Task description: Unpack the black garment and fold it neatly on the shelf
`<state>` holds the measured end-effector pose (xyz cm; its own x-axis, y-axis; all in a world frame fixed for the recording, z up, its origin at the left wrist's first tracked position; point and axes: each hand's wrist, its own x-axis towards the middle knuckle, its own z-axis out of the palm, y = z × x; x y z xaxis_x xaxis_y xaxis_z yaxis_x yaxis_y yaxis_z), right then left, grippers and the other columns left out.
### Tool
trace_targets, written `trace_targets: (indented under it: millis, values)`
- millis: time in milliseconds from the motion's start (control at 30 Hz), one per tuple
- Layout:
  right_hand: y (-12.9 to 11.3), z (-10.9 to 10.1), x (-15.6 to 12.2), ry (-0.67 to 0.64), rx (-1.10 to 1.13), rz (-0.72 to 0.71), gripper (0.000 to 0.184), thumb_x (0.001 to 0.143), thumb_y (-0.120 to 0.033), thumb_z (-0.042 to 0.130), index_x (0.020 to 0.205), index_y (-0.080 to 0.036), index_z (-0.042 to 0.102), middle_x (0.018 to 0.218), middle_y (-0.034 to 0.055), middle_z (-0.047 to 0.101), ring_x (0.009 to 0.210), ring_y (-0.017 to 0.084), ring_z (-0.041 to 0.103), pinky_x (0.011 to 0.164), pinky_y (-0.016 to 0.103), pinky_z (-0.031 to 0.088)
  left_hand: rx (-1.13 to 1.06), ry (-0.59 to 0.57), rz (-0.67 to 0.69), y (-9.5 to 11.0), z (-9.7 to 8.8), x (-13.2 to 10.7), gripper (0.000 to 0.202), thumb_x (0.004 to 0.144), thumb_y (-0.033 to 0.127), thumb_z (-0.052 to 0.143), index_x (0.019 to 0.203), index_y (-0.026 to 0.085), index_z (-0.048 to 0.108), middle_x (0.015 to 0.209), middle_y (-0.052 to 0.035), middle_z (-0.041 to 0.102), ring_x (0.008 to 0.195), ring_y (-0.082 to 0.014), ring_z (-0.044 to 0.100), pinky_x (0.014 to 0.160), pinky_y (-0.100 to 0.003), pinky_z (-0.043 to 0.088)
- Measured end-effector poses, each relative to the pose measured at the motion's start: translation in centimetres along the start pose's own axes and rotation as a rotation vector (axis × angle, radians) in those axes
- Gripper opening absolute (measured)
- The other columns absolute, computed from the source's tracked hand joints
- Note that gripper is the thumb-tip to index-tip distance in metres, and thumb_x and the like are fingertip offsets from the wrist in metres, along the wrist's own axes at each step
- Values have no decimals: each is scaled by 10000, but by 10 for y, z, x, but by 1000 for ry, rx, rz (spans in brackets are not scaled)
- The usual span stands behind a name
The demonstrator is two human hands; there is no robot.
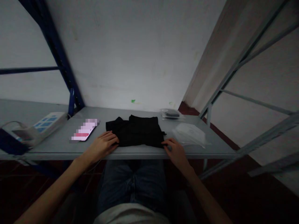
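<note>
Dim, perhaps underexposed; bowed edges.

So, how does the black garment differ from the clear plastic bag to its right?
The black garment is dark and opaque; the clear plastic bag is pale and see-through. The garment lies between the left hand and right hand, both touching its corners; the bag lies untouched. Both rest flat on the grey table.

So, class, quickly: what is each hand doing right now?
Left hand: open, fingers on the black garment's left edge.
Right hand: fingertips at its right corner; grip cannot be told.
</note>
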<state>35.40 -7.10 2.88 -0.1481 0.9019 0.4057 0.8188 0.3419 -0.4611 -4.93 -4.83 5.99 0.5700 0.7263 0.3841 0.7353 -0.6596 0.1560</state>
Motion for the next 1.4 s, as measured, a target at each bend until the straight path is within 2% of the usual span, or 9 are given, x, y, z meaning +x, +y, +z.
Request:
trace_targets:
  millis: [200, 400, 633, 767, 1033, 1133, 1233, 1300, 1400]
  values:
    - [4, -6, -11, -76, 65, -51, 224, 947, -305, 637, 1149, -297, 735, 1188, 53, 686, 1100, 238, 664, 986, 393, 525, -33, -7, -66, 5, -4, -2, 260, 976, 409, 495, 1017, 263, 707, 1023, -64, 736, 1035, -258, 680, 1059, -440, 494]
    - [4, -16, 19, -9, 85, -33, 217, 981, -343, 583, 1112, -270, 740, 1137, 68, 697, 1041, 229, 673, 960, 370, 523, 94, 79, -213, -33, -16, 29, 330, 831, 277, 562, 1141, 252, 672, 1229, -116, 679, 1177, -343, 601, 1034, -522, 479]
    - [21, 10, 72, -57, 13, -14, 367, 881, -154, 628, 1228, -251, 696, 1124, 50, 691, 942, 185, 667, 914, 329, 516, 103, -4, -207, -69, -14, 62, 80, 737, 243, 647, 806, 269, 678, 1171, -79, 683, 1198, -344, 586, 1059, -526, 440]
    - [26, 21, 79, -46, -3, 6, 323, 891, -155, 628, 1183, -251, 725, 1079, 51, 693, 926, 183, 672, 883, 310, 509, 16, 6, -190, -80, -10, 70, 140, 820, 330, 572, 887, 260, 674, 1144, -92, 699, 1132, -309, 616, 1034, -485, 465]
    - [23, 24, 92, 106, 71, -46, 197, 935, -228, 584, 1046, -218, 746, 1018, 52, 707, 847, 181, 662, 899, 320, 506, -96, 117, -701, -101, 12, 94, 325, 873, 361, 543, 1131, 170, 590, 998, -130, 725, 922, -290, 699, 872, -419, 531]
    - [21, 24, 94, 107, 75, -42, 185, 918, -223, 600, 1031, -220, 747, 994, 50, 703, 848, 188, 660, 892, 321, 505, 50, 189, -618, -84, 10, 97, 339, 852, 268, 559, 1170, 153, 595, 1131, -181, 687, 1073, -340, 662, 937, -480, 509]
    - [21, 25, 91, 101, 76, -54, 176, 909, -214, 609, 1022, -225, 743, 988, 43, 692, 840, 183, 655, 885, 319, 503, 226, 223, -297, -52, 4, 96, 327, 842, 220, 574, 1164, 197, 627, 1336, -176, 592, 1282, -372, 538, 1074, -548, 421]
    - [21, 26, 88, 96, 82, -53, 163, 902, -212, 619, 1012, -230, 738, 986, 37, 682, 828, 176, 653, 863, 310, 506, 204, 86, -61, -33, 2, 95, 293, 817, 229, 638, 1108, 246, 664, 1372, -116, 574, 1293, -342, 524, 1103, -519, 406]
    - [23, 27, 85, 92, 76, -28, 148, 874, -214, 648, 994, -229, 735, 972, 33, 672, 801, 173, 650, 809, 305, 507, 158, -154, 48, -18, 3, 98, 268, 781, 245, 707, 1048, 267, 714, 1265, -78, 624, 1207, -304, 576, 1051, -465, 451]
